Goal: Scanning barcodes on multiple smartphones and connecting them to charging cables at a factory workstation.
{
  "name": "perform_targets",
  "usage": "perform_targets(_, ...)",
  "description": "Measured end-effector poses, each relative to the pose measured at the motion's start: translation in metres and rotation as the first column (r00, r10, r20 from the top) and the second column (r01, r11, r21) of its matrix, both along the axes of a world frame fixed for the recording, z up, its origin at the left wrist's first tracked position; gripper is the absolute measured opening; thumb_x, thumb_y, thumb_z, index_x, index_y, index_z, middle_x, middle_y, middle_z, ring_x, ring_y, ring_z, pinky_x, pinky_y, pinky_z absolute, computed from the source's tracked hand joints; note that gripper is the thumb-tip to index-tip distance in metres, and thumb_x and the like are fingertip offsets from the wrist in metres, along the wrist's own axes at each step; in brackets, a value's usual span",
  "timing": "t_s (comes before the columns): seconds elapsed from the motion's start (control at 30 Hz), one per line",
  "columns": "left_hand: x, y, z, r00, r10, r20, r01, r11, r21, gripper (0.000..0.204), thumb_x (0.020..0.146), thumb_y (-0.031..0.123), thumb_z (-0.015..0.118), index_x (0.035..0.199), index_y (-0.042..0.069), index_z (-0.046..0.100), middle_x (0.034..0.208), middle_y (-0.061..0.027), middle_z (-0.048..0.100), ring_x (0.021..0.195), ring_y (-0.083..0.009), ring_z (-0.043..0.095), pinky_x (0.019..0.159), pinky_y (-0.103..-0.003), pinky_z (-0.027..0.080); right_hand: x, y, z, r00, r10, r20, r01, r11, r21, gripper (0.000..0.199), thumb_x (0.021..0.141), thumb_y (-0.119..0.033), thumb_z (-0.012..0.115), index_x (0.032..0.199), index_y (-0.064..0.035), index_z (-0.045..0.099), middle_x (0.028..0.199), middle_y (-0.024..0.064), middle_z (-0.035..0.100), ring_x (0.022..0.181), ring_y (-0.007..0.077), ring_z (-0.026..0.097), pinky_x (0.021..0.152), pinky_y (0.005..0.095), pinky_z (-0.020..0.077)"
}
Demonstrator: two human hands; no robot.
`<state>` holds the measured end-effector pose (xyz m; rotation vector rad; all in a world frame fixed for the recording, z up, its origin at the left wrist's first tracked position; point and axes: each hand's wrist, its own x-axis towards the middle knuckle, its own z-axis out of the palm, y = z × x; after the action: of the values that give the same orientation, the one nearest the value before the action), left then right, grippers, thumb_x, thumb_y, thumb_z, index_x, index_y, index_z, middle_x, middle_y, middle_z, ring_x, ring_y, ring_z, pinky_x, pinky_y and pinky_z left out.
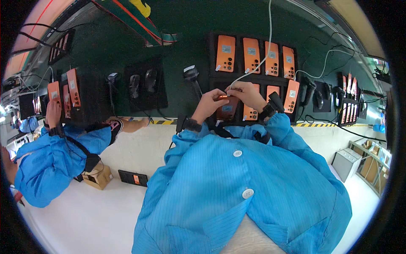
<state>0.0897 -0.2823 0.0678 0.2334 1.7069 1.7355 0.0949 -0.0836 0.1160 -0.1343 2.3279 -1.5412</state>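
Note:
My left hand (209,106) is closed, thumb and fingers pinching the top edge of an orange phone (227,109). That phone lies in shadow at the near left of a black tray (258,78). My right hand (249,95) is closed around the end of a white cable (256,69), right at the phone's edge. Fingers cover the plug, so I cannot tell whether it sits in the port. Several more orange phones (251,55) with labels and round camera lenses lie in the tray's far row. Another orange phone (291,96) lies at its near right corner, by my right wrist.
A handheld scanner (191,75) stands left of the tray, with two dark computer mice (150,78) on a black mat beyond it. Another scanner (310,91) is on the right. At far left a co-worker's hand (53,113) touches an orange phone. Black-yellow tape (165,122) marks the table's front edge.

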Motion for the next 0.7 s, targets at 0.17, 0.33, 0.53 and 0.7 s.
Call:
perform_targets(0.17,0.001,-0.001,0.002,0.999,-0.004,-0.035,0.004,1.000,-0.014,0.022,0.083,0.008,0.068,0.102,-0.001,0.061,0.094,-0.0079,0.066,0.087,-0.0132,0.063,0.077,-0.027,0.050,-0.003,-0.001,0.011,0.999,-0.015,0.048,0.013,1.000,0.028,0.017,0.084,-0.014,0.063,0.092,0.0009,0.067,0.083,0.0128,0.067,0.076,0.0225,0.065,0.069,0.0324,0.0500)
perform_targets(0.33,0.000,0.000,0.008,1.000,-0.021,0.005,0.021,0.999,-0.050,0.024,0.083,0.011,0.069,0.101,-0.002,0.061,0.092,-0.0085,0.067,0.087,-0.0125,0.063,0.075,-0.026,0.050,0.003,-0.005,0.016,0.997,-0.014,0.075,0.008,0.997,0.072,0.018,0.085,-0.016,0.063,0.091,-0.0002,0.068,0.085,0.0127,0.066,0.082,0.0248,0.063,0.072,0.0336,0.0490)
perform_targets(0.53,-0.006,0.011,-0.017,0.998,0.065,-0.022,-0.065,0.998,-0.023,0.024,0.082,0.011,0.069,0.101,-0.001,0.062,0.090,-0.0078,0.067,0.082,-0.0113,0.062,0.074,-0.025,0.049,0.017,0.005,-0.019,0.982,-0.105,-0.158,0.133,0.974,0.182,0.026,0.086,-0.020,0.063,0.106,-0.0042,0.064,0.112,0.0150,0.058,0.110,0.0302,0.052,0.090,0.0380,0.0431)
perform_targets(0.7,-0.018,0.015,-0.031,0.772,0.247,-0.585,-0.493,0.814,-0.306,0.058,0.083,0.021,0.064,0.129,-0.007,0.041,0.124,-0.0251,0.049,0.117,-0.0371,0.046,0.100,-0.043,0.035,0.065,0.078,-0.017,0.845,-0.467,-0.260,0.533,0.771,0.349,0.030,0.086,-0.018,0.063,0.110,0.0008,0.060,0.108,0.0182,0.060,0.104,0.0338,0.055,0.091,0.0382,0.0434)
